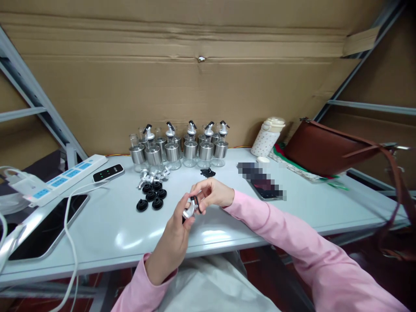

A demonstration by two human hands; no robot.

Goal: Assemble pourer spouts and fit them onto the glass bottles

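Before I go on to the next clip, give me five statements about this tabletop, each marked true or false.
1. The left hand holds a silver spout. True.
2. The right hand rests on the brown bag. False: it pinches a small black part.
3. Black stoppers lie in front of the glass bottles. True.
4. No bottle has a spout fitted. False: several do.
5. The power strip lies at the right. False: it lies at the left.

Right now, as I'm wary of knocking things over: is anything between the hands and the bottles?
Yes: slim black pieces lie beyond the right hand, before the bottles; silver spouts and round black parts lie farther left.
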